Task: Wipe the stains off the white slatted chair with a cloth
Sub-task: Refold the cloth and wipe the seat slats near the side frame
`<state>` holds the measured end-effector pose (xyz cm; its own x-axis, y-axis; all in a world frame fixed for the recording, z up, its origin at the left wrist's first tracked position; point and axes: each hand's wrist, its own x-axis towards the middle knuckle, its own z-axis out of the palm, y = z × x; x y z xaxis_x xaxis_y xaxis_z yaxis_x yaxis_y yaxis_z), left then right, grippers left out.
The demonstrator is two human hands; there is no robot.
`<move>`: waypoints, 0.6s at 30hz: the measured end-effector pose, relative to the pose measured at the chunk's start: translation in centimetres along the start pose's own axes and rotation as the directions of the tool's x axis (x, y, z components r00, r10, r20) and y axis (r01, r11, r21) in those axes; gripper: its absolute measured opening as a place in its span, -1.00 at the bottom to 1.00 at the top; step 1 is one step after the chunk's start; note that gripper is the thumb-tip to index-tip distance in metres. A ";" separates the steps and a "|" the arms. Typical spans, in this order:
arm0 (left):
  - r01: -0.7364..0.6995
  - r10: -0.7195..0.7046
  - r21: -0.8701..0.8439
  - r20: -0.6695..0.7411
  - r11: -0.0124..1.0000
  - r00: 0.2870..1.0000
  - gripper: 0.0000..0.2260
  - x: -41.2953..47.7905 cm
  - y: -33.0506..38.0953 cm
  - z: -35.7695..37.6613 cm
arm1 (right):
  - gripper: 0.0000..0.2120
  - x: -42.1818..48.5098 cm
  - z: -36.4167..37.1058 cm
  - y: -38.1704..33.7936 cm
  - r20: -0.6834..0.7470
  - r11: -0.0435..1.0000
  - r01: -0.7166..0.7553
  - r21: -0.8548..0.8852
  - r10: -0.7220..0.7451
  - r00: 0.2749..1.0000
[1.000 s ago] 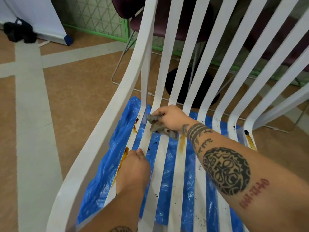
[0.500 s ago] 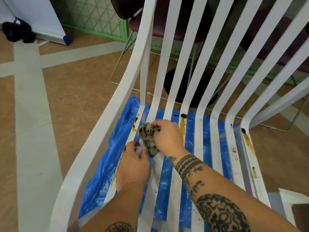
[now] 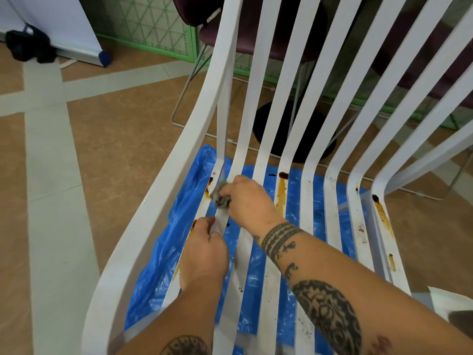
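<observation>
Right hand (image 3: pixel 249 201) presses cloth (image 3: pixel 220 195) on chair (image 3: pixel 163 201) slat.

One white slatted chair (image 3: pixel 166 185), one grey cloth (image 3: pixel 219 195), two hands (image 3: pixel 204 254) (image 3: pixel 249 201), one blue plastic sheet (image 3: pixel 158 252)

The small grey crumpled cloth (image 3: pixel 220 196) is mostly hidden under the right hand (image 3: pixel 249 201). The top of the white slatted chair (image 3: pixel 143 226) is cut off. A white thing (image 3: pixel 450 302) in the corner is cut off too.

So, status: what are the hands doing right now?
Right hand grips crumpled grey cloth, on a seat slat of the white slatted chair. Left hand grips same slat. Brown stains on other slats.
</observation>
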<state>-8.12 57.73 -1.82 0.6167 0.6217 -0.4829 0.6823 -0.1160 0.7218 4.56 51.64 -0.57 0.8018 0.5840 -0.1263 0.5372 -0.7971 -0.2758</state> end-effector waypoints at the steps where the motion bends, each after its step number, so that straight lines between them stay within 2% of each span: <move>1: 0.008 -0.008 -0.003 -0.001 1.000 1.000 -0.60 0.0 -0.1 0.0 | -0.61 0.8 0.0 0.4 -0.023 1.000 -0.025 -0.009 0.024 0.999; 9: -0.013 0.013 -0.021 -0.021 1.000 1.000 -0.62 0.4 -0.8 0.4 | -0.67 7.4 -0.9 3.6 -0.143 0.986 -0.150 -0.074 0.139 0.980; 15: -0.028 0.031 0.044 -0.048 0.999 0.998 -0.64 0.5 -1.0 0.5 | -0.67 8.7 -0.5 4.0 -0.182 0.983 -0.128 -0.131 0.104 0.978; 18: -0.030 0.030 0.015 -0.034 0.999 0.999 -0.62 0.4 -1.0 0.5 | -0.65 8.3 -1.0 4.1 -0.136 0.986 -0.114 -0.119 0.098 0.986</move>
<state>-8.35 57.72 -3.02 0.6231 0.6440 -0.4438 0.6695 -0.1458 0.7284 13.70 53.05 -1.76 0.8787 0.4768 -0.0220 0.4691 -0.8713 -0.1443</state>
